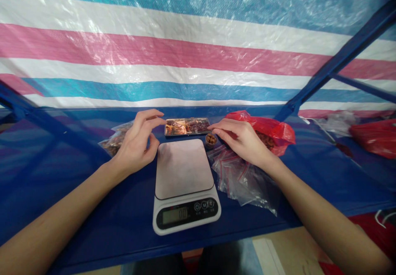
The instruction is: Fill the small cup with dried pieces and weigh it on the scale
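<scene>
Scale [185, 168] platform bare; nothing weighed yet. Left hand [138, 141] and right hand [239, 139], fingers loosely curled and holding nothing, touch either end of the phone [187, 126] lying behind it. Small cup [210, 139], zip bags [244, 178] and red bag [272, 131] lie by the right hand.

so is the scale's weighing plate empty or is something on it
Empty: the scale shows a bare plate; the small cup of nuts sits behind it.

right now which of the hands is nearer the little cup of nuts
Right. The right hand has its fingertips just beside the little cup of nuts, nearly touching it. The left hand is across the scale, fingertips at the phone.
</scene>
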A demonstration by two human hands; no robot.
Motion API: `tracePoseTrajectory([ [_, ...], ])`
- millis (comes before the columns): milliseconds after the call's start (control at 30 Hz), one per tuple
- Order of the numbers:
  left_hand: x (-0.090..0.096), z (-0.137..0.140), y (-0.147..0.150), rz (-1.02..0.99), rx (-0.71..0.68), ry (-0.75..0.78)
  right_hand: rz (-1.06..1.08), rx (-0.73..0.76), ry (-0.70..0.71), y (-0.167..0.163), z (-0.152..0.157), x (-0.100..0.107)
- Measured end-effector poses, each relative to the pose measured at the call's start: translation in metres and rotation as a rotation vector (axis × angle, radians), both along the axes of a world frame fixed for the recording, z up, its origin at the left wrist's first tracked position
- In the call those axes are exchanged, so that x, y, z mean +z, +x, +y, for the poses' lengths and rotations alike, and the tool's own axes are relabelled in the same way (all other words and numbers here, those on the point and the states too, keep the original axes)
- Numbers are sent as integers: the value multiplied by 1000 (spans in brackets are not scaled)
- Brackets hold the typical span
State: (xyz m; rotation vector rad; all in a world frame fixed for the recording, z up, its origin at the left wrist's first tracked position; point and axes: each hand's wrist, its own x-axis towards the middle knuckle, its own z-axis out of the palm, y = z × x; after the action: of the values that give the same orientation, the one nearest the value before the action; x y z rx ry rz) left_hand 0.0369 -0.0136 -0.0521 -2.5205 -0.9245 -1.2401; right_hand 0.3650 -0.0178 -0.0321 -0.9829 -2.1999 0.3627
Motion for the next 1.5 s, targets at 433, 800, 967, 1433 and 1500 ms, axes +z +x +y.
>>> tracePoseTrajectory([
  [433, 1, -1, 1, -15, -1, -2, 80, -51, 28, 7, 3, -5],
  [800, 0, -5, 3, -23, 2, -10, 18, 27, 59, 6, 4, -9],
  [967, -1, -7, 5, -15, -7, -16, -7, 57, 83, 7, 6, -12],
  [1433, 1, -10, 10, -23, -36, -25, 45, 92, 64, 12, 5, -2],
  [1500, 2, -10, 11, -28, -45, -22, -10, 143, 84, 14, 6, -1],
])
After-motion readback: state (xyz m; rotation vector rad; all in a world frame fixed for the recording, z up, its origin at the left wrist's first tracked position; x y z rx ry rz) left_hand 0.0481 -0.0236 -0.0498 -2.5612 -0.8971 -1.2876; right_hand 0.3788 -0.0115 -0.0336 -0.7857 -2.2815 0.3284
